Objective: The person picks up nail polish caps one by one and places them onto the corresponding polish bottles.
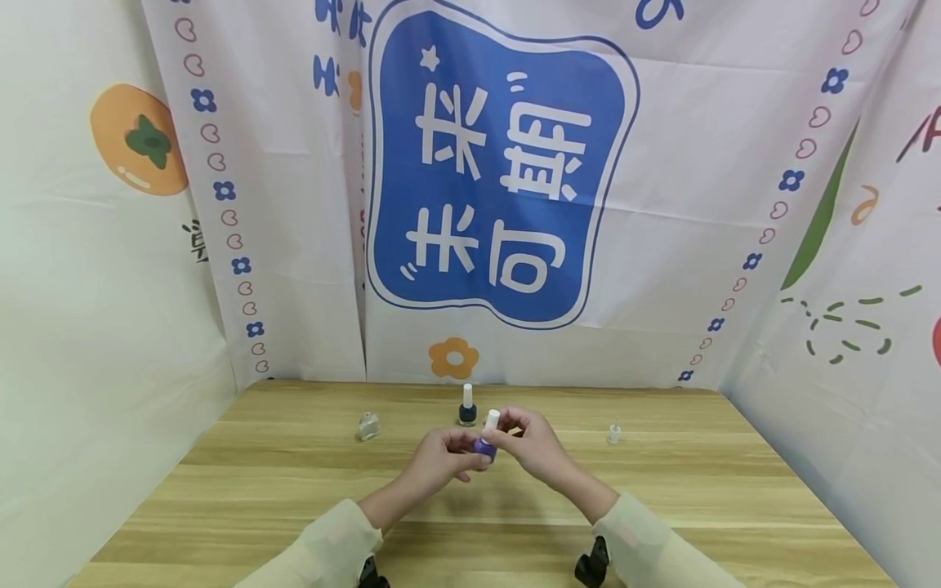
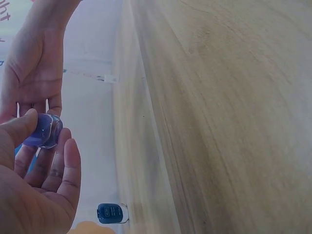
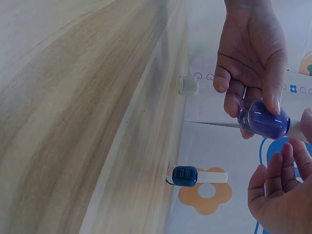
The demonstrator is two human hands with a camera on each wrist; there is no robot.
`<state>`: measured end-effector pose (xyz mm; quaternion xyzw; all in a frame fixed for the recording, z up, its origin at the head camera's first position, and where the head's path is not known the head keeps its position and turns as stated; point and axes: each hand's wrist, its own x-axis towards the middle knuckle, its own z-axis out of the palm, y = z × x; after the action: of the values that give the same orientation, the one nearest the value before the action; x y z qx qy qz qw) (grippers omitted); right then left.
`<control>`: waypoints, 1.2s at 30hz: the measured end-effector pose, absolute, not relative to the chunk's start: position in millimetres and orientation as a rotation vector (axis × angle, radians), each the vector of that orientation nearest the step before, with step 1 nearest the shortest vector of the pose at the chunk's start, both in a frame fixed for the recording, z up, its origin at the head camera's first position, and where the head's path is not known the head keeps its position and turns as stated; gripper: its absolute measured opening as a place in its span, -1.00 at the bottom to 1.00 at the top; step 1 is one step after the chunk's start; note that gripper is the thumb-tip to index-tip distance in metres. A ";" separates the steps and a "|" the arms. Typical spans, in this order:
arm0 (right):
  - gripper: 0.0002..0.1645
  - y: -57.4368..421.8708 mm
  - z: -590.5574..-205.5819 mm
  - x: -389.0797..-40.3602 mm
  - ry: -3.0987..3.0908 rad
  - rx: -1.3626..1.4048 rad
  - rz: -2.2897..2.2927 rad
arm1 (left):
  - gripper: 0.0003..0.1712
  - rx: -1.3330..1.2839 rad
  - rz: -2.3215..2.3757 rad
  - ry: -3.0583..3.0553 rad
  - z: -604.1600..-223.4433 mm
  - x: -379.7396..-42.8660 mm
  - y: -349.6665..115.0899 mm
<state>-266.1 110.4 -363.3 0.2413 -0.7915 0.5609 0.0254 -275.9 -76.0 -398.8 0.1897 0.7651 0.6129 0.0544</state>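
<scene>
Lower centre of head view: my left hand [image 1: 447, 457] pinches purple bottle [image 1: 484, 448], thumb against fingers, above wooden table [image 1: 287, 474]. My right hand [image 1: 531, 441] pinches white cap [image 1: 492, 419] at bottle's neck. 3 others on table: dark bottle [image 1: 467, 414], upright, just above hands in frame; clear bottle [image 1: 368, 426], left of centre; small white piece [image 1: 614, 434], right of centre.
</scene>
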 end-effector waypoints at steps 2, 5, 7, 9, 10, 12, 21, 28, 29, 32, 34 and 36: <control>-0.91 111.1 -363.3 -266.7 -2.441 0.740 1.729 | -0.70 0.580 1.859 2.326 -404.3 -281.0 -76.3; -0.89 112.2 -362.0 -266.5 -2.447 0.706 1.715 | -0.68 0.590 1.857 2.326 -407.3 -284.3 -76.6; -0.87 112.9 -360.5 -265.5 -2.451 0.686 1.709 | -0.68 0.593 1.857 2.328 -407.5 -285.1 -76.3; -0.86 113.5 -359.3 -265.4 -2.457 0.667 1.701 | -0.69 0.593 1.859 2.332 -407.2 -285.4 -75.5; -0.86 113.8 -358.9 -265.0 -2.455 0.662 1.700 | -0.69 0.592 1.862 2.332 -407.1 -285.7 -74.9; -0.86 114.5 -359.1 -265.3 -2.444 0.657 1.690 | -0.68 0.588 1.867 2.336 -407.5 -286.5 -73.5; -0.80 122.5 -382.0 -291.8 -2.409 0.556 1.674 | -0.69 0.569 1.870 2.403 -406.0 -291.4 -63.2; -0.76 132.4 -384.7 -299.1 -2.384 0.517 1.653 | -0.72 0.581 1.859 2.446 -406.9 -302.2 -50.2; -0.76 134.0 -385.4 -300.2 -2.385 0.502 1.650 | -0.73 0.590 1.861 2.448 -407.6 -304.0 -48.1; -0.75 138.1 -387.4 -303.8 -2.397 0.457 1.632 | -0.75 0.607 1.874 2.447 -409.1 -308.9 -41.8; -0.75 140.8 -388.5 -305.9 -2.404 0.430 1.613 | -0.76 0.604 1.873 2.451 -410.3 -312.8 -37.3; -0.75 143.3 -389.7 -308.4 -2.409 0.411 1.586 | -0.77 0.606 1.866 2.467 -410.7 -316.1 -33.2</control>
<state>-308.4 143.3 -389.7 0.1402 -0.8214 0.5410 0.1140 -316.1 -33.2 -410.7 0.1923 0.7826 0.5921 -0.0051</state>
